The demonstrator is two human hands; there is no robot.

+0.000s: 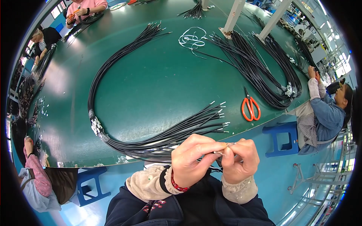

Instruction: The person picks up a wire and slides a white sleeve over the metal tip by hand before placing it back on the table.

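Observation:
My left hand [192, 158] and my right hand [241, 160] meet just below the near table edge, fingertips pinched together on the end of a thin black cable [225, 146] with a small clear sleeve on its tip. A large looped bundle of black cables [113, 67] lies on the green table [158, 83] in front of me. The bundle's stripped ends [220, 116] fan out just above my hands. A taped band with clear tags [96, 126] holds the bundle at its left bend.
Orange-handled scissors [250, 109] lie to the right of the cable ends. More black cable bundles [260, 71] and a white wire coil [192, 37] lie farther back. A person in blue [324, 116] works at the right edge, others at the left. Blue stools [281, 137] stand below the table.

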